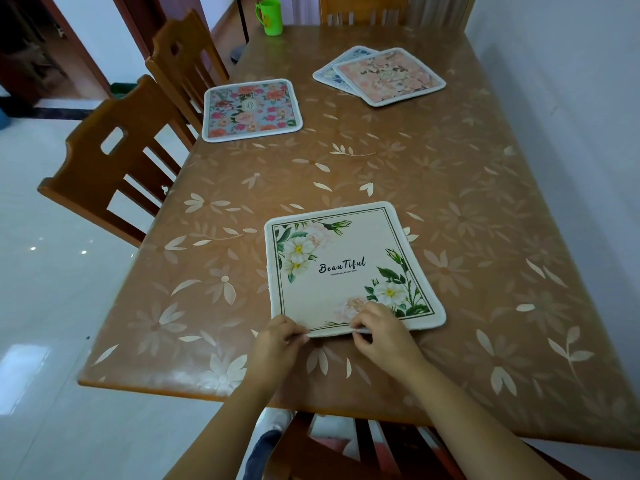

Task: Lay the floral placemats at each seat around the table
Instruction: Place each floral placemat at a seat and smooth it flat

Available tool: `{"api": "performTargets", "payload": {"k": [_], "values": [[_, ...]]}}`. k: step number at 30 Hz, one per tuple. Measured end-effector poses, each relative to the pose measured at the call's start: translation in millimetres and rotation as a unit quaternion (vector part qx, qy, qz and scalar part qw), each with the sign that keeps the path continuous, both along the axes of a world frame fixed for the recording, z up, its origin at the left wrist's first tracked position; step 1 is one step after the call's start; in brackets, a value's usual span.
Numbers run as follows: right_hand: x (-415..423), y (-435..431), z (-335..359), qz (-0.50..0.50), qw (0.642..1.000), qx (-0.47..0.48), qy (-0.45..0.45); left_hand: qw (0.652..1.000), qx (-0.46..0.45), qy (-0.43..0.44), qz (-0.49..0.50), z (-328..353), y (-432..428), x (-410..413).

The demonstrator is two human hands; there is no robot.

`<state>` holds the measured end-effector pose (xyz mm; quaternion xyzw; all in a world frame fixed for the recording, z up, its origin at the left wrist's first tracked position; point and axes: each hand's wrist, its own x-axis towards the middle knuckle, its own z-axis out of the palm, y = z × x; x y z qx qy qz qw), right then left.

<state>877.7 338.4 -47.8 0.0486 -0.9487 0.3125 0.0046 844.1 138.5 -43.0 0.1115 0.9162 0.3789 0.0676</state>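
Head view: looking down the length of a brown leaf-patterned bench (pixel 450 209), chairs along the left side and at both ends
Mat in hand: cream placemat (pixel 349 268) printed with white flowers and the word "Beautiful", flat on the bench at the near seat, skewed a little off the bench edge
Left hand (pixel 277 336): grip pinching the near left corner of the cream placemat, fingers pressed together on its edge
Right hand (pixel 375 329): grip pinching the near edge further right, that edge raised slightly off the bench
Why held so: both pinches sit on the same near edge, likely to slide or square the mat to the seat in front of the near chair (pixel 346 448)
Placed mat: grey-blue rose placemat (pixel 251 109) lies flat before the far left chair (pixel 185 60), squared to that side
Waiting stack: peach floral placemat (pixel 389 76) overlapping a blue-and-white placemat (pixel 337 72) near the far end, fanned and unaligned, so probably not yet laid
Open seat: near left chair (pixel 114 161) has no mat in front of it
Other: green plastic mug (pixel 268 17) at the far left corner, well apart from every mat
Progress: judged roughly midway; two mats remain to distribute
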Motion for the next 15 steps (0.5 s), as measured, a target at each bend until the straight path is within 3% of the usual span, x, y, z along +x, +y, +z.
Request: {"api": "performTargets", "payload": {"k": [7,15], "values": [[11.9,43.5,4.4,-0.068,0.997,0.03,-0.009,0.998,0.035,-0.016,0.042,4.1,2.4,2.5],[18.3,70.9,12.8,-0.119,0.993,0.016,-0.005,0.999,0.04,-0.001,-0.001,11.8,21.9,2.8]]}}
